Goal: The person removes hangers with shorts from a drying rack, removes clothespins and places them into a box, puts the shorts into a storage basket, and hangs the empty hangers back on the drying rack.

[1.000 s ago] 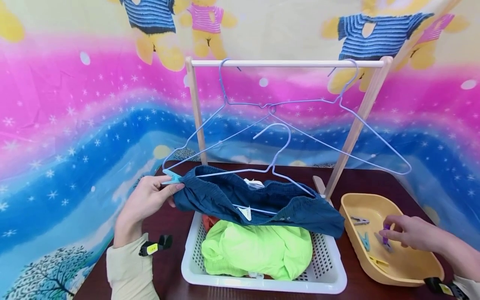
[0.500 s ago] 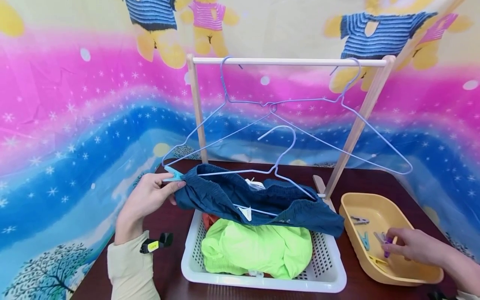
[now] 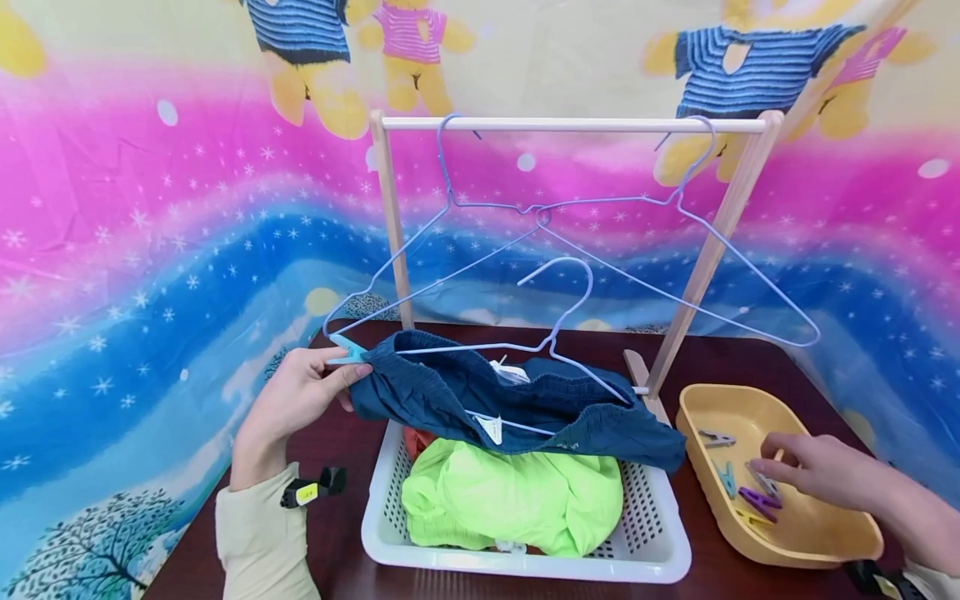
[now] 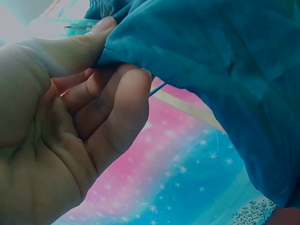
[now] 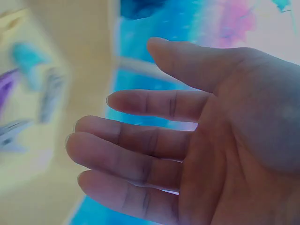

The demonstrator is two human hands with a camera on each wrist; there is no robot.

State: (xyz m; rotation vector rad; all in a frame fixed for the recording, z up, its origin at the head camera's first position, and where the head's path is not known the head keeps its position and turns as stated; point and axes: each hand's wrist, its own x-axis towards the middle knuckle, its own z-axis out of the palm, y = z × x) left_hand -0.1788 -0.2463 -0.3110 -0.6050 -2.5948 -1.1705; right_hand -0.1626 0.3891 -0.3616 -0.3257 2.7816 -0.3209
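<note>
My left hand (image 3: 300,392) pinches a waistband corner of the dark blue elastic-waist shorts (image 3: 517,408) between thumb and fingers. A light blue clothespin (image 3: 349,350) sits at that corner, against the hand. In the left wrist view the blue cloth (image 4: 211,56) drapes from the fingertips. Inside the waistband lies a lavender wire hanger (image 3: 552,337), its hook upward. My right hand (image 3: 821,471) hovers over the yellow tray (image 3: 832,542), fingers partly extended, holding nothing. Below its fingertips are a grey clothespin (image 3: 765,479), a purple clothespin (image 3: 761,502) and a yellow clothespin (image 3: 752,517).
A white basket (image 3: 525,569) holding bright green clothing (image 3: 517,496) stands beneath the shorts. Behind, a wooden rack (image 3: 570,126) carries two lavender hangers (image 3: 480,204). Another grey clothespin (image 3: 717,438) and a light blue one lie in the tray.
The right hand has let go of the purple clothespin, which now lies in the tray beside the yellow one. The left hand and shorts have stayed nearly still.
</note>
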